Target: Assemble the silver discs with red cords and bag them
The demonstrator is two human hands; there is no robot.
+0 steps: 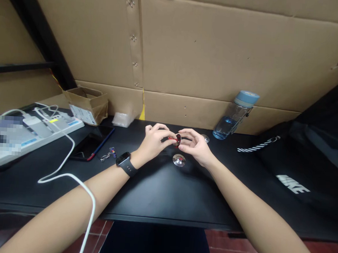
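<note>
Between my hands is a small round shiny metal disc (178, 140) with a red piece at it, resembling a finger cymbal. My left hand (159, 140) pinches the red piece from the left. The fingers of my right hand (195, 146) curl around the disc's right edge. Just below them, a similar silver disc (178, 160) with a raised centre lies on the black table (164, 195). Another shiny disc (205, 138) shows partly behind my right hand. A dark watch (126, 163) is on my left wrist.
On the left are a white power strip (27, 140) with a cable (68, 174) crossing my left forearm, a phone (92, 143), a keychain (109, 154), an open cardboard box (87, 102) and a clear plastic packet (123, 119). A water bottle (232, 117) and black bag (306, 165) stand right.
</note>
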